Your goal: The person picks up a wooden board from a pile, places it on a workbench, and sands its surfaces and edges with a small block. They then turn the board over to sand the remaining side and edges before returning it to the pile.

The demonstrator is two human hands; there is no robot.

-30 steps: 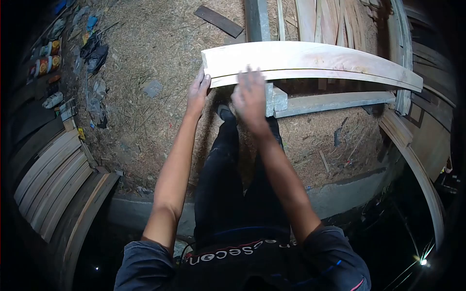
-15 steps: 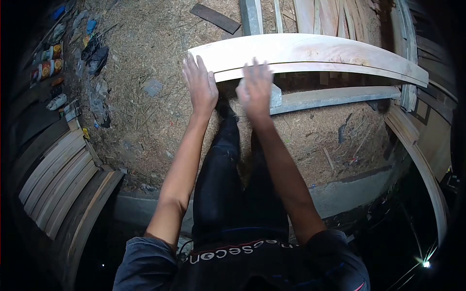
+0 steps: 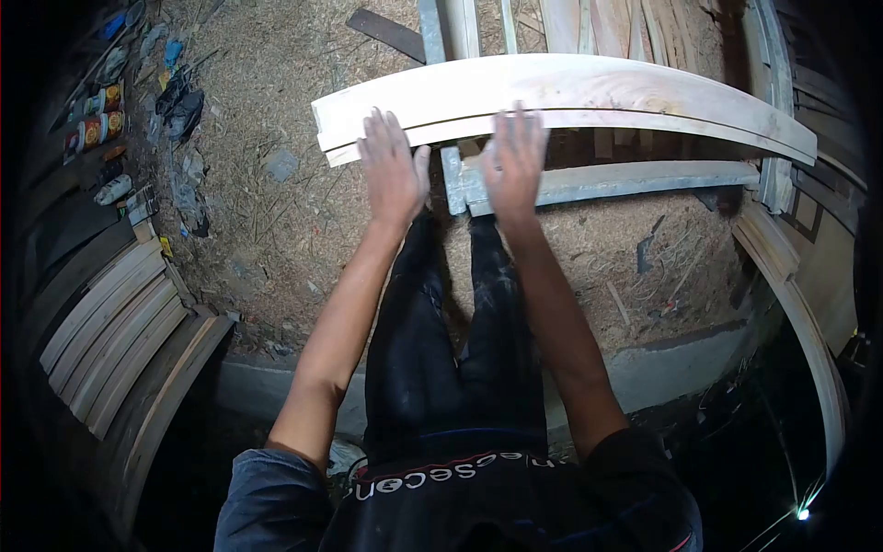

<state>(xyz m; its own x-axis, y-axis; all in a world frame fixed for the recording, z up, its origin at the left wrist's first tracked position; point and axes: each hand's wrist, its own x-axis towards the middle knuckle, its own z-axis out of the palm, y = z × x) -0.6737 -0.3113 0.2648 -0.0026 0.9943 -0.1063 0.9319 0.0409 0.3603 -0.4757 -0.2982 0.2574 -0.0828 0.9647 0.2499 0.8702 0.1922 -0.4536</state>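
A long pale curved wooden board (image 3: 598, 87) lies across the upper view, a dark seam running along its near side. My left hand (image 3: 394, 175) rests its outstretched fingers on the board's near edge toward the left end, thumb held apart. Farther right, my right hand (image 3: 515, 170) lies with straight fingers over the same edge, slightly blurred. Neither hand is wrapped around the wood. Beneath the board runs a grey-painted wooden frame (image 3: 625, 181), partly hidden by the board and my right hand.
Curved wooden pieces (image 3: 120, 322) are stacked at the left, near several cans (image 3: 92, 132) and plastic scraps (image 3: 184, 115). More planks (image 3: 607, 28) lie beyond the board, beside a dark flat strip (image 3: 386, 35). Wood shavings cover the ground (image 3: 267, 221). A concrete edge (image 3: 644, 373) crosses nearer me.
The board's left end has shifted left and slightly nearer me. Both hands are farther right along it, so more of its left end sticks out past my left hand.
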